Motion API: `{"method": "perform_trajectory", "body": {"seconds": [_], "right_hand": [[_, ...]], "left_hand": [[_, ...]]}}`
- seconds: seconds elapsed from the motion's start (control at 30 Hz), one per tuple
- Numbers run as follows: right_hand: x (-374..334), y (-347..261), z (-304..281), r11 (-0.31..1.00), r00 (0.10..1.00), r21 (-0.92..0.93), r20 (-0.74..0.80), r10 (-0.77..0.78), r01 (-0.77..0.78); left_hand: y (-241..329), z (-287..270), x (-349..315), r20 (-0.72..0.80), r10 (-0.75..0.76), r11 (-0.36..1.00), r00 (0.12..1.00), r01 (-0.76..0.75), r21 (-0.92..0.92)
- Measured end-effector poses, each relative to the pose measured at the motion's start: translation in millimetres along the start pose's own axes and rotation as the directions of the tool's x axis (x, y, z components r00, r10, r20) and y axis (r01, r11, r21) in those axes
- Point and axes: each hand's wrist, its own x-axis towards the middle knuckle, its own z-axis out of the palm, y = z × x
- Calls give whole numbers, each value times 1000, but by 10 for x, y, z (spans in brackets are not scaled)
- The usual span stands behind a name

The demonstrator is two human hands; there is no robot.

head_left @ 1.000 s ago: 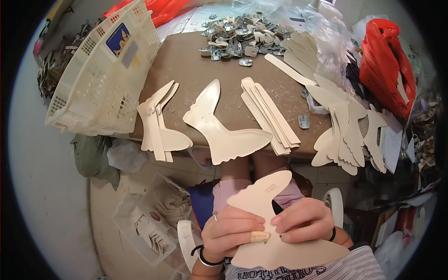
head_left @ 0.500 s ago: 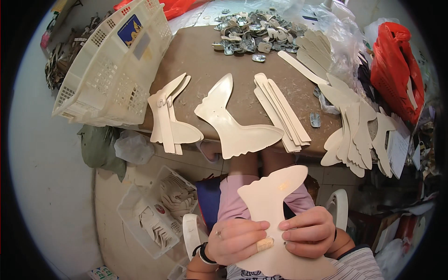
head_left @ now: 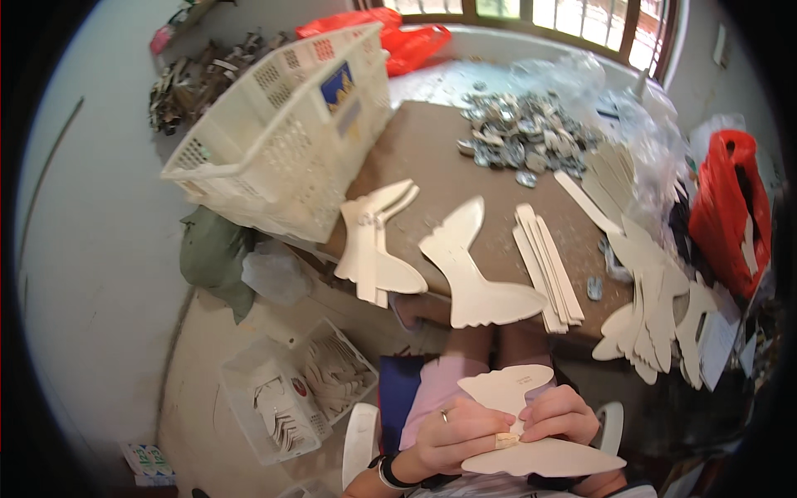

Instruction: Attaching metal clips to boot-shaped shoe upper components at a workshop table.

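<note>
Above the pink-clothed lap (head_left: 436,383), the bare left hand (head_left: 457,436) and bare right hand (head_left: 562,415) are pinching the narrow waist of a flat, cream, two-lobed, leather-like sheet (head_left: 544,458), which is appearing more tilted than a moment ago, the close fingerwork seemingly continuing.

A: What's being gripped there?
B: A pale cutout (head_left: 544,459), pinched near its middle by the left hand (head_left: 463,433) and right hand (head_left: 563,415).
A: And on the brown tabletop (head_left: 419,153)?
B: A similar curved piece (head_left: 473,290) is laid at the near edge, with pale strips (head_left: 550,270) stacked just right of it. Small metal pieces (head_left: 531,131) are heaped farther back, and a white basket (head_left: 282,158) is parked at the left.
</note>
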Motion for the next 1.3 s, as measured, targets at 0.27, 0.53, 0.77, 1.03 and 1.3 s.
{"method": "perform_trajectory", "body": {"seconds": [0.27, 0.53, 0.77, 1.03, 1.3], "right_hand": [[287, 58, 61, 879, 879, 42, -27, 477, -475], [767, -72, -693, 818, 878, -440, 123, 463, -370], [1867, 1032, -1210, 648, 947, -734, 18, 320, -205], [2337, 2316, -1001, 418, 983, -907, 117, 141, 48], [2400, 2042, -1117, 451, 938, -886, 60, 341, -107]], "left_hand": [[-339, -298, 417, -347, -367, 874, 863, 448, 188], [-1877, -1831, 601, -539, -634, 655, 555, 755, 7], [-1275, -1101, 763, -446, -372, 529, 814, 580, 619], [-930, -233, 769, -124, -544, 752, 830, 547, 368], [-1450, 513, 1027, -68, -513, 776, 856, 496, 391]]}}
